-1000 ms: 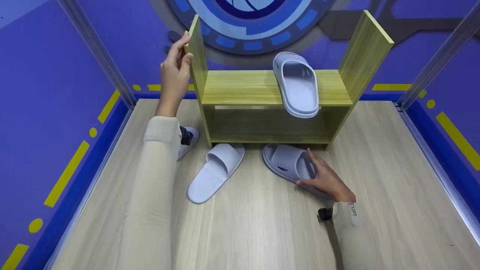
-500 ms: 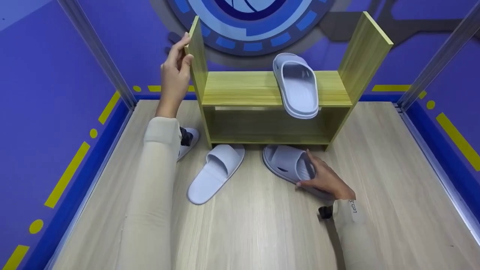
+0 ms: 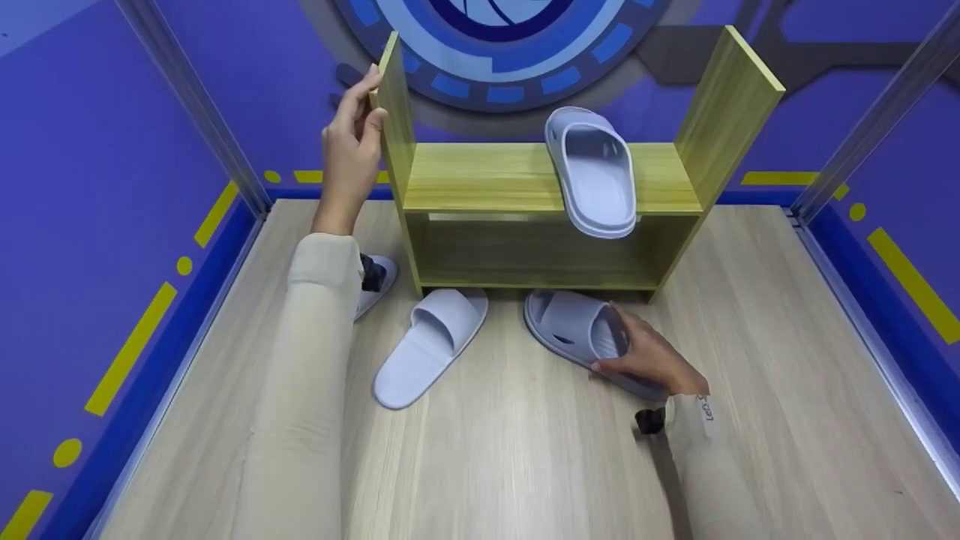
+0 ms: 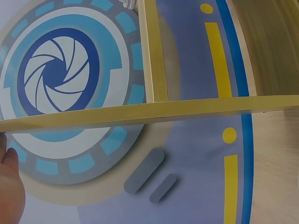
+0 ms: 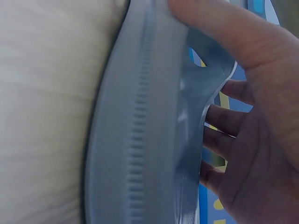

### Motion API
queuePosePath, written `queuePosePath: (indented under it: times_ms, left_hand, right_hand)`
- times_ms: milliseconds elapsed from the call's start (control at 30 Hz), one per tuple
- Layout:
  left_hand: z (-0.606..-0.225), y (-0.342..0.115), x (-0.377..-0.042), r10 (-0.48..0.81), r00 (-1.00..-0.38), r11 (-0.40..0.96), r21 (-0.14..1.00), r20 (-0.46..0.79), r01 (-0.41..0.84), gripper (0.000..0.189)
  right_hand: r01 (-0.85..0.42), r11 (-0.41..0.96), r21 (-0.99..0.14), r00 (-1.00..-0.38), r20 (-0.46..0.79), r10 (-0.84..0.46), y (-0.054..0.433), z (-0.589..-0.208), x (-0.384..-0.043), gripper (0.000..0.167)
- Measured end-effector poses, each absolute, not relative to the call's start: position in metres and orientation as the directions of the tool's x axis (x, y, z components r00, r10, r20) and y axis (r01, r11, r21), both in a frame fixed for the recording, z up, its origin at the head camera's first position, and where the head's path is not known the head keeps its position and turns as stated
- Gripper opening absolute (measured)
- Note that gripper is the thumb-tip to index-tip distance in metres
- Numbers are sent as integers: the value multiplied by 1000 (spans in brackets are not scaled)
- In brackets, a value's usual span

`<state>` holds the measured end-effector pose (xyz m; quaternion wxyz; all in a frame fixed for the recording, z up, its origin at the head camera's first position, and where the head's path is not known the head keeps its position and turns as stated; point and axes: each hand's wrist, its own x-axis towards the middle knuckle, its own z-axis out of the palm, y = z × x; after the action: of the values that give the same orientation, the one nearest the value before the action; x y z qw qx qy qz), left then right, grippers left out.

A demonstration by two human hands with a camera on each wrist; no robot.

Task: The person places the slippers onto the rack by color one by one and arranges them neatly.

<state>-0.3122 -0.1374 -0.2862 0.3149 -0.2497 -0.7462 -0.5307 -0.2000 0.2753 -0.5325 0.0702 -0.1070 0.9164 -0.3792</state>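
Note:
My left hand (image 3: 351,146) rests against the upper left side panel (image 3: 396,124) of a yellow-green wooden shoe rack (image 3: 480,180), fingertips and thumb at its front edge. In the left wrist view only part of that hand (image 4: 10,186) shows, below the panel edge. At the floor in front of the rack, my right hand (image 3: 651,356) grips a grey slide slipper (image 3: 571,322), thumb along the near side and fingers across on the far side. The slipper's ridged sole edge (image 5: 135,140) fills the right wrist view. A pale clog (image 3: 600,176) sits on the upper shelf, its heel overhanging the front.
A pale slide slipper (image 3: 431,349) lies left of the grey one, toe toward the rack. Another slipper (image 3: 384,281) lies farther left, partly hidden by my left sleeve. Blue walls (image 3: 187,97) enclose the wood-patterned floor (image 3: 480,465) at the back and sides.

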Motion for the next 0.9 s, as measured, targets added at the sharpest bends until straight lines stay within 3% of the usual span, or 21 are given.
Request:
queuePosePath:
  times_ms: [433, 600, 900]
  left_hand:
    - [-284, -137, -311, 32, -716, 311, 674, 698, 670, 43]
    - [-282, -137, -311, 22, -758, 308, 716, 652, 626, 45]
    - [-283, -136, -311, 23, -730, 331, 684, 683, 650, 44]
  right_hand:
    - [-140, 710, -690, -968, -57, -246, 270, -529, -198, 119]
    - [-163, 713, -682, -964, -42, -261, 267, -528, -196, 119]
    - [-246, 703, -668, -953, 34, -301, 262, -519, -190, 113]
